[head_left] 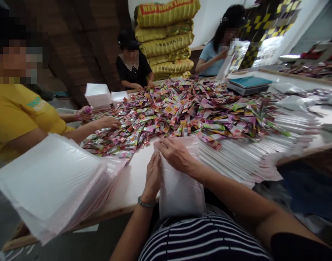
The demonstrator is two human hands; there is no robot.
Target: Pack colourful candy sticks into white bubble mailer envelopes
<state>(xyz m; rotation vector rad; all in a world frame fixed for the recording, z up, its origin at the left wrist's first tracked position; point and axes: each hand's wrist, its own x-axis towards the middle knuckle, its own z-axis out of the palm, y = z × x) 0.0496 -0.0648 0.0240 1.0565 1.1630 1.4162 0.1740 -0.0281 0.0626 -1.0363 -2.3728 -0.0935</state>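
Observation:
A whitish, see-through plastic bag (180,188) lies against my body at the table's front edge. My left hand (154,172) grips the bag's left edge near its upper corner. My right hand (175,154) is closed on the same corner from above, fingertips pinched close to the left hand. Just beyond my hands spreads a big heap of small colourful packets (171,112). To the right of the bag lies a fanned row of similar white plastic bags (236,159).
A thick stack of clear bags (51,177) overhangs the table's left front. A scale (249,84) stands at the back right. White stacks (97,95) sit at the back left. Three other people are around the table; one hand (108,122) reaches into the packets. Yellow sacks (168,43) are piled behind.

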